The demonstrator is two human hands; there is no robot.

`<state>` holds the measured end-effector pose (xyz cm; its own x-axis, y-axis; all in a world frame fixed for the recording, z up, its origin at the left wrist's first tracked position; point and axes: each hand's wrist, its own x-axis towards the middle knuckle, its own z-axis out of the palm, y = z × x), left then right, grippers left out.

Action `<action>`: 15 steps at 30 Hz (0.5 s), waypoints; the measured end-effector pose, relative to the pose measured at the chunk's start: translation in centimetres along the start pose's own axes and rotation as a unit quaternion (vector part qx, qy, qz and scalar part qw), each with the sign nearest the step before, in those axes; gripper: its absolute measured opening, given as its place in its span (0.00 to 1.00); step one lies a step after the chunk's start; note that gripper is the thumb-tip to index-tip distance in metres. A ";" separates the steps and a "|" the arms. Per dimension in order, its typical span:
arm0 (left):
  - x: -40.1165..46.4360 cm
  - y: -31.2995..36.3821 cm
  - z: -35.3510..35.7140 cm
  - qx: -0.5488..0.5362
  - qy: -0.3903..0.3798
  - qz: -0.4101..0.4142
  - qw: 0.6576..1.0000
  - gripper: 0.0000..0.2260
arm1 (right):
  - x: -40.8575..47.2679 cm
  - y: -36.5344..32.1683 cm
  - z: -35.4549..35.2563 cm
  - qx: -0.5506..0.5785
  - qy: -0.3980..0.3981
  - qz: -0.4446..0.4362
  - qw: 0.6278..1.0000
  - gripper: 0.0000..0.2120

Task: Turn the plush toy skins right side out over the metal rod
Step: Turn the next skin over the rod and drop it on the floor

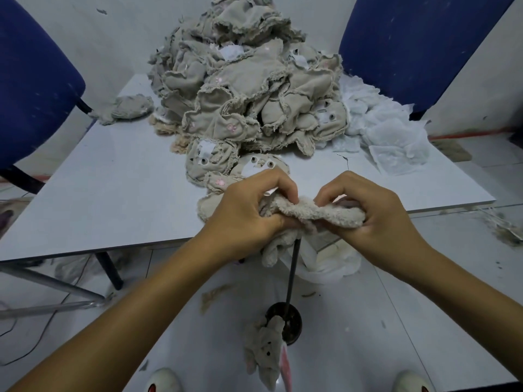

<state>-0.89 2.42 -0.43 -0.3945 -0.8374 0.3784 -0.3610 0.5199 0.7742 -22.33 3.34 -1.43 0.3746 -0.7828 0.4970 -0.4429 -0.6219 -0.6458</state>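
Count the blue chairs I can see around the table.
2. One blue chair stands at the table's left side; the other blue chair stands at the far right, behind the white fabric scraps. Others may sit outside the view.

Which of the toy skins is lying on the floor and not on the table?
The finished plush toy down by the metal rod's round base. It is fluffy side out with its face showing, while the pile of skins on the table is still inside out.

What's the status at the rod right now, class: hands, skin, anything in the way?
Left hand and right hand both grip the plush skin atop the metal rod. Fuzzy side showing. Finished toy lies at the rod's base; nothing blocking.
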 end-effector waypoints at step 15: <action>-0.2 -1.3 0.6 -0.039 0.001 -0.106 0.994 0.12 | -0.3 -0.2 1.6 -0.005 0.048 0.054 0.997 0.08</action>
<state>-0.85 1.98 -1.77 -0.3155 -0.9267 0.2042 -0.3692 0.3181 0.8732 -21.04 3.71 -2.37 0.2446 -0.8432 0.4788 -0.4847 -0.5340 -0.6928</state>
